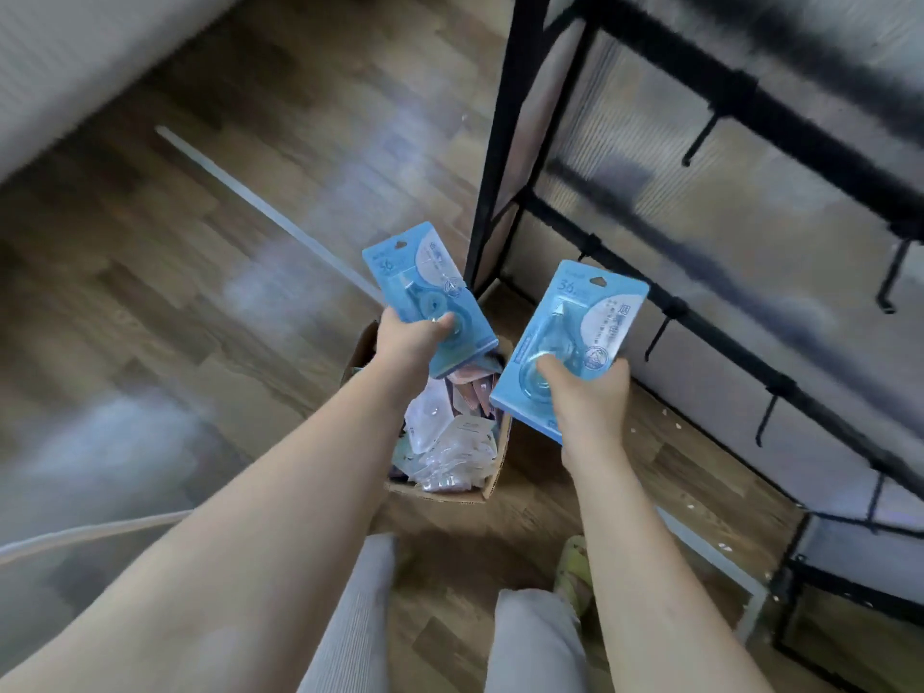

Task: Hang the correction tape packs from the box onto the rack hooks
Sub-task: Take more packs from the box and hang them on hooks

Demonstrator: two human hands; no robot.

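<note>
The whole view is softened by motion blur, and the upper bars of the black rack are smeared and cut off at the top and right edges. The cardboard box on the wood floor is partly hidden behind the left forearm and both held packs; its contents are seen only as a jumble of pale and pinkish packets, and no print on them can be made out.

On each blue correction tape pack a large "36" is legible near the top left corner. The remaining print, including characters on a white panel and a round seal, is too blurred to be read.

The left pack is gripped at its lower part by the left hand, with the thumb laid across the blister and the arm extended forward above the box. The right pack is held by the right hand, thumb pressed on the clear blister, fingers curled behind the card. Both packs are held with the hang holes uppermost, near the rack but apart from it. Bare hooks are seen projecting from the rack bars.
</note>
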